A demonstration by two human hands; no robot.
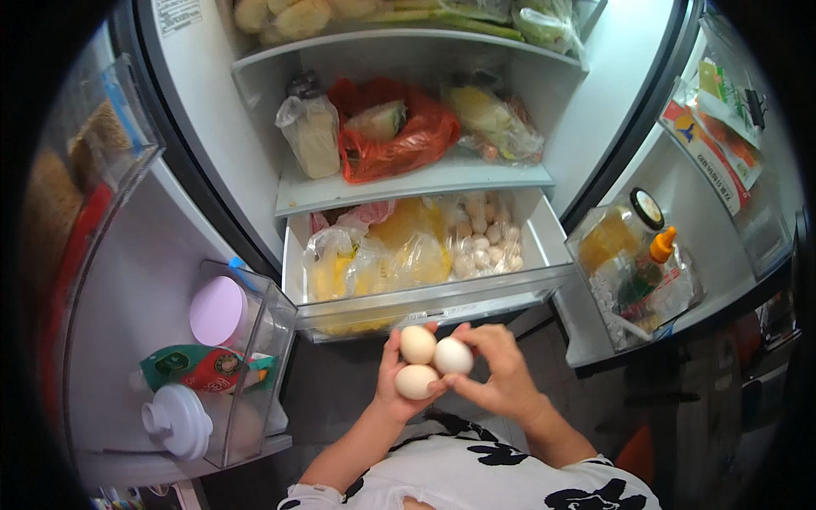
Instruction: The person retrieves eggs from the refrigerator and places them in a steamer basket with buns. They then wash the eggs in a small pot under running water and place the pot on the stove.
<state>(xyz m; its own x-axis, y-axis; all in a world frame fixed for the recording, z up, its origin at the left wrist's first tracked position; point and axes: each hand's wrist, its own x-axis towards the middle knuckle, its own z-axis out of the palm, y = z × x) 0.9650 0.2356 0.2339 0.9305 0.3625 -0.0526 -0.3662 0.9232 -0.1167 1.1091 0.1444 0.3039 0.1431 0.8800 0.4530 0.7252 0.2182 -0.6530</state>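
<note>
Three eggs rest together in front of the open fridge drawer. My left hand (390,390) cups a tan egg (417,345) at the top and another tan egg (415,382) below it. My right hand (507,376) pinches a paler egg (453,356) at the right between thumb and fingers, touching the other two. Just beyond my hands, the pulled-out drawer (440,298) holds bagged yellow food (408,252) and, at its right, a clear bag of small round pale items (488,245).
Fridge doors stand open on both sides. The left door shelf (255,357) holds a container with a lilac lid (218,311) and a white-lidded jug (178,421). Jars and an orange-capped bottle (647,261) fill the right one. A red bag (401,137) lies on the shelf above the drawer.
</note>
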